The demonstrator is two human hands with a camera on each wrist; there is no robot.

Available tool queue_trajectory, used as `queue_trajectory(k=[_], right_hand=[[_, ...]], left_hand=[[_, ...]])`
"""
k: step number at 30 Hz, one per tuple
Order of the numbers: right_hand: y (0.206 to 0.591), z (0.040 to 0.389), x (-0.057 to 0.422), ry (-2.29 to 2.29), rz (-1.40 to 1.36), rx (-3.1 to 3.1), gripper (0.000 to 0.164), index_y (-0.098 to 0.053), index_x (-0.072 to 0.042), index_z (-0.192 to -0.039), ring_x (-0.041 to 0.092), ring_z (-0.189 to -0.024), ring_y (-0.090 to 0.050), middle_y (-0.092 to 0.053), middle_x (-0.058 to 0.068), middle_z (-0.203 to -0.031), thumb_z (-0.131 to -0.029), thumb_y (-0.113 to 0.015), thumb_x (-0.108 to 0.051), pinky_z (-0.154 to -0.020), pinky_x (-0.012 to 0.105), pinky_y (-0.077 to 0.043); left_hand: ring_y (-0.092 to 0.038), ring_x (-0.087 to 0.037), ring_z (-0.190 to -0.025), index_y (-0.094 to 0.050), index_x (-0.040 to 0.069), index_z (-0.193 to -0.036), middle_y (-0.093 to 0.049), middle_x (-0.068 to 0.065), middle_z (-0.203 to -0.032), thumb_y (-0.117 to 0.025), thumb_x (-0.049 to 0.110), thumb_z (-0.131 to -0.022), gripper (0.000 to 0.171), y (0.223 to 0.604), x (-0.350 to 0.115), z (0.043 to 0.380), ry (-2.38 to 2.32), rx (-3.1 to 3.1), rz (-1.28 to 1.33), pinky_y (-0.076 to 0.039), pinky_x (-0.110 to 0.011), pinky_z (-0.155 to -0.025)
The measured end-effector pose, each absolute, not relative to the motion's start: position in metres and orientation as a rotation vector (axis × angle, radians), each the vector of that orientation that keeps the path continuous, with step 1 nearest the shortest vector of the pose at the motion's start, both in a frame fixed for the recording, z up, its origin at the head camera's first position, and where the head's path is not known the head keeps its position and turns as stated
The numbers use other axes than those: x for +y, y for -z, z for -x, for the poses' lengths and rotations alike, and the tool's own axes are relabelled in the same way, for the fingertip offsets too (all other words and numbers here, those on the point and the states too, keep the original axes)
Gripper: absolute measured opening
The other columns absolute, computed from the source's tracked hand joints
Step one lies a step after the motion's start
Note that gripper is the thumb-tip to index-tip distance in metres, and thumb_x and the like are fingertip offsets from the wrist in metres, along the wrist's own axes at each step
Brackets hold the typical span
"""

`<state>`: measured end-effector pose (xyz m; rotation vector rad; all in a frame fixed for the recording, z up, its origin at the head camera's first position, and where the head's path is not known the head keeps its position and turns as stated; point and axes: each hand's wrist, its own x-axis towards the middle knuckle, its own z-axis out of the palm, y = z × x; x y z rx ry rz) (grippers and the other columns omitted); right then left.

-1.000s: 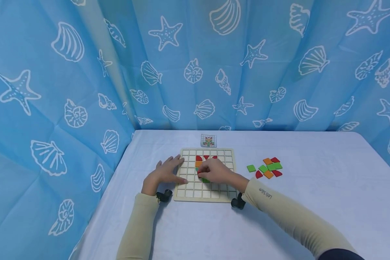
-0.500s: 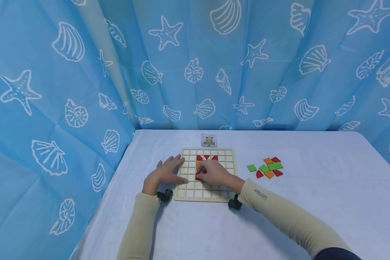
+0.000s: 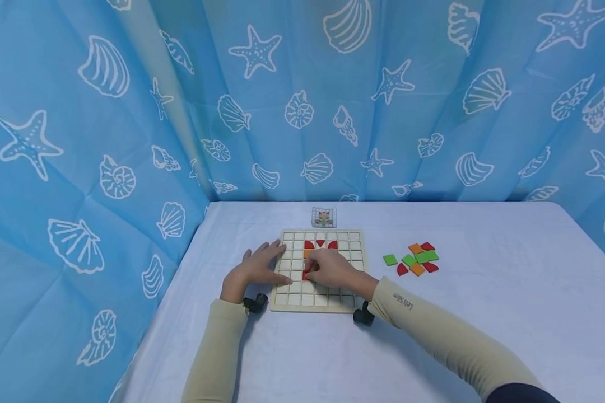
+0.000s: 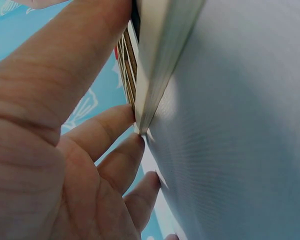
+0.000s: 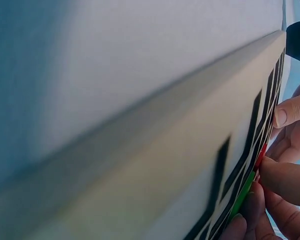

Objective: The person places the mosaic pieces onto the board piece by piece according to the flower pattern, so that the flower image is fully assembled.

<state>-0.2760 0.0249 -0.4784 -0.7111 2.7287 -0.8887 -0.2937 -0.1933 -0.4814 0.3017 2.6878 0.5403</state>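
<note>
A pale wooden grid board [image 3: 292, 300] lies on the table. My right hand [image 3: 333, 267] is over its middle, thumb and fingertips pinching a small red tile [image 3: 306, 275] at a cell. The right wrist view shows this red tile [image 5: 260, 156] beside a green tile [image 5: 242, 193], low against the board. My left hand [image 3: 256, 266] rests at the board's left edge with fingers spread; the left wrist view shows its fingertips [image 4: 132, 145] along the rim. Red tiles [image 3: 333, 244] and an orange tile [image 3: 307, 253] sit in upper cells. My right hand hides part of the pattern.
Behind the board lies a small pattern card [image 3: 324, 217]. To the right are loose tiles, among them a green square [image 3: 390, 259], a red piece [image 3: 402, 269] and an orange square [image 3: 417, 269]. A blue shell-print curtain [image 3: 292, 145] hangs behind the table.
The red tile in my right hand has shifted a little toward me, down to a cell in the left part of the pattern. My left hand has stayed at the board's edge.
</note>
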Motion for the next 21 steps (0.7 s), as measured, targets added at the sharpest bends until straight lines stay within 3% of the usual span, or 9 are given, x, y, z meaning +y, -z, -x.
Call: queue_trajectory(k=[12, 21], right_hand=[[0.482, 0.278, 0.025, 0.91, 0.692, 2.713, 0.005, -0.071, -0.016, -0.085, 0.007, -0.072, -0.057, -0.066, -0.007, -0.076, -0.087, -0.076, -0.017, -0.069, 0.026, -0.051], [0.472, 0.28, 0.035, 1.052, 0.735, 2.636, 0.011, -0.071, -0.011, -0.097, 0.008, -0.082, -0.064, -0.069, -0.004, -0.089, -0.088, -0.076, -0.016, -0.077, 0.028, -0.055]], left_hand=[[-0.01, -0.03, -0.155, -0.033, 0.022, -0.156, -0.019, -0.002, -0.166, -0.079, 0.055, -0.076, 0.098, 0.48, -0.193, 0.293, -0.551, 2.688, -0.291, -0.002, -0.065, -0.121], [-0.01, -0.03, -0.155, -0.033, 0.023, -0.156, -0.019, -0.002, -0.166, -0.079, 0.056, -0.075, 0.098, 0.48, -0.193, 0.293, -0.549, 2.695, -0.301, -0.001, -0.065, -0.121]])
